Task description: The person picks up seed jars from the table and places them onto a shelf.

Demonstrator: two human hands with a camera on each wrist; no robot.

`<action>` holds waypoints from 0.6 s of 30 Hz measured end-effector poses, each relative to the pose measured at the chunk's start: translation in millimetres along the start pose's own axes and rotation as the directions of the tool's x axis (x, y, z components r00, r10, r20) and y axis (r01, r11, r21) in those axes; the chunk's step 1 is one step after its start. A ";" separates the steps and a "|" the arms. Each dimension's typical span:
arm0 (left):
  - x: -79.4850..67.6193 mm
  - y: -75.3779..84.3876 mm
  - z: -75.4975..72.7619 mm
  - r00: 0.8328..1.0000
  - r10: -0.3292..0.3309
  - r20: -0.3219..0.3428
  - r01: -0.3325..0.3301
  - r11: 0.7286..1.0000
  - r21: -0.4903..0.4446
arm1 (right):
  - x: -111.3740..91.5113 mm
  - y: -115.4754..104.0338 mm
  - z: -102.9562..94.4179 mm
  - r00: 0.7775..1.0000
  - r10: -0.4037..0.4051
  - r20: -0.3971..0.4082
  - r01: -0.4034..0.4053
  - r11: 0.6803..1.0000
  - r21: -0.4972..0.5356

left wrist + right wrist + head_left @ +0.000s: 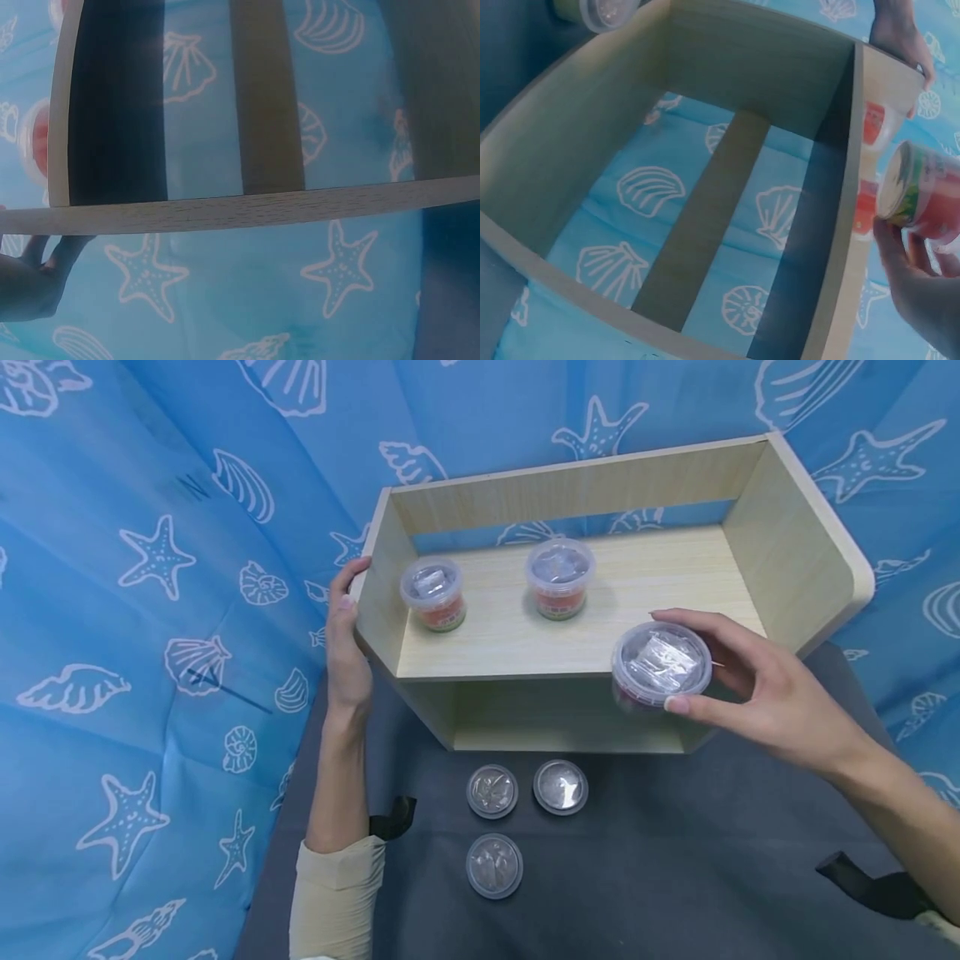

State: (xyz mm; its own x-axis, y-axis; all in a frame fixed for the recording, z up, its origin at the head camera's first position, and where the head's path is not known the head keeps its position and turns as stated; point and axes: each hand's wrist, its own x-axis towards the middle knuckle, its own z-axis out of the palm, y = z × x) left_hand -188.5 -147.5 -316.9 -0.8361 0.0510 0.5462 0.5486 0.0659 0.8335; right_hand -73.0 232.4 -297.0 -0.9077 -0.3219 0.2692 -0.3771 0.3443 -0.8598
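My right hand grips a clear-lidded plastic cup by its side, in front of the upper board of a pale wooden shelf. In the right wrist view, this cup shows a red and green label, and the right hand holds it around its lower part. At the shelf's left side panel, my left hand holds the panel's front edge. Two similar cups stand upright on the upper board: one cup near the left panel, another cup about the middle.
Three more lidded cups stand on the dark grey tabletop before the shelf: a left cup, a right cup and a nearer cup. A blue curtain with white shells hangs behind and at the left. The shelf's lower compartment opens forward.
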 end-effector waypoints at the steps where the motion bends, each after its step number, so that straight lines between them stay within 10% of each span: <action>1: -0.1 0.0 -0.1 1.000 -0.001 -0.001 0.001 1.000 -0.002 | 1.4 -0.2 -0.9 1.000 0.013 -0.007 -0.013 1.000 0.000; 18: -0.5 0.3 -0.9 1.000 -0.011 -0.002 0.011 1.000 -0.004 | 30.7 10.3 -19.3 0.977 0.176 -0.118 -0.170 0.983 0.063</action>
State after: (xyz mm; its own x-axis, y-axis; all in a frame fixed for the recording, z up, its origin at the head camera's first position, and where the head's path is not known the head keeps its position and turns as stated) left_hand -188.0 -148.4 -316.9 -0.8421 0.0485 0.5372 0.5393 0.0623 0.8398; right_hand -108.3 243.1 -289.3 -0.9751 -0.1503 0.1628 -0.2054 0.3373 -0.9187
